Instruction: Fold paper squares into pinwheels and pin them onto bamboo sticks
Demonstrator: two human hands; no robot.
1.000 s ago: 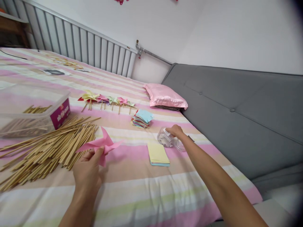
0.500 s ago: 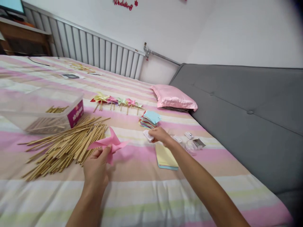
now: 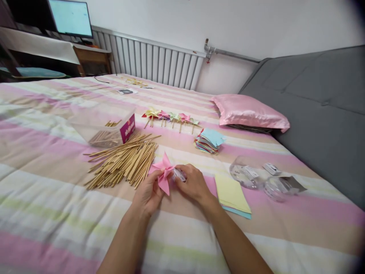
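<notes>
My left hand [image 3: 150, 194] pinches a pink paper pinwheel [image 3: 163, 173] near its centre. Close against its right side, my right hand [image 3: 191, 182] grips a small white printed box [image 3: 179, 175]; whether box and paper touch I cannot tell. To the left of both hands lies a loose heap of thin bamboo sticks [image 3: 125, 161]. A pad of yellow and blue paper sheets [image 3: 232, 194] is beside my right wrist. Beyond the hands sits a stack of cut coloured paper [image 3: 210, 140].
Finished pinwheels on sticks [image 3: 171, 116] lie in a row farther back. A clear plastic tub [image 3: 128, 127] with sticks stands at left. Clear round containers [image 3: 275, 190] and another small white box [image 3: 271, 169] are at right, before a pink pillow [image 3: 251, 110] and grey headboard [image 3: 322, 83].
My right hand has brought the white box left and toward me, up to the pinwheel. The pinwheel now faces me more. The head view has turned left.
</notes>
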